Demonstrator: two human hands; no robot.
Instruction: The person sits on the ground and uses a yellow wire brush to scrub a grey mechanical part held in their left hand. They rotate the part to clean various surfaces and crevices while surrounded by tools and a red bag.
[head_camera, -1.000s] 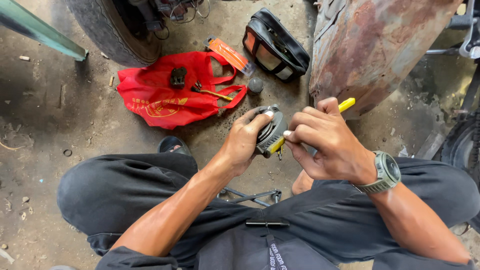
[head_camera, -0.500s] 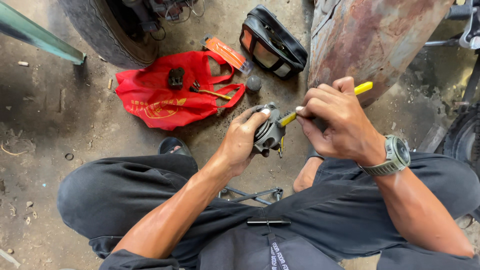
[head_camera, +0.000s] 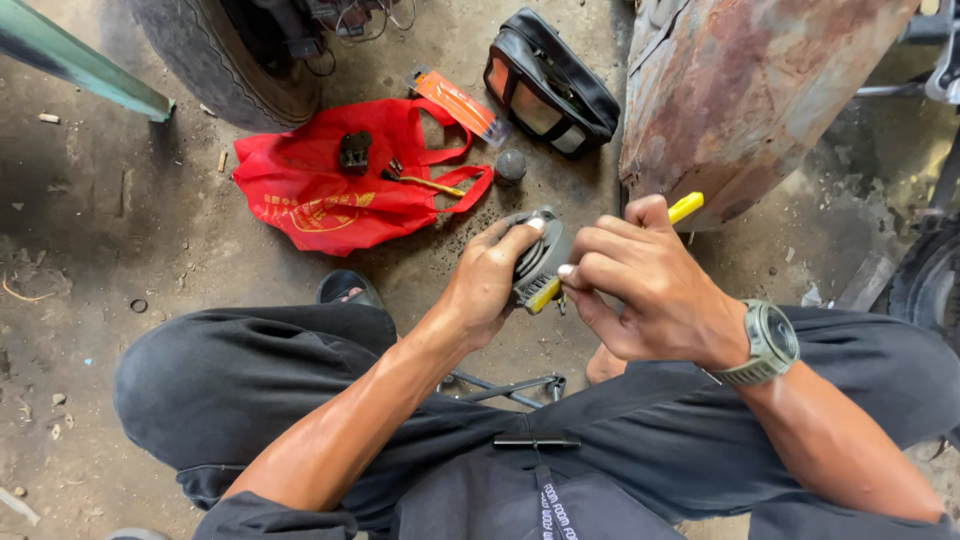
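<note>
Grimy concrete floor (head_camera: 120, 250) under a squatting person in dark trousers (head_camera: 250, 390). L hand (head_camera: 487, 285) grips a round grey metal part (head_camera: 540, 258) w/ fingers wrapped; R hand (head_camera: 650, 290) pinches a yellow-handled tool (head_camera: 686, 208) against it. Beyond: red bag (head_camera: 320, 190), black pouch (head_camera: 550, 85), tyre (head_camera: 225, 65), rusty panel (head_camera: 750, 90).

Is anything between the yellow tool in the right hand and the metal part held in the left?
Nothing visible. The yellow tool, gripped in the right hand, already reaches the metal part, which the left hand holds.
</note>
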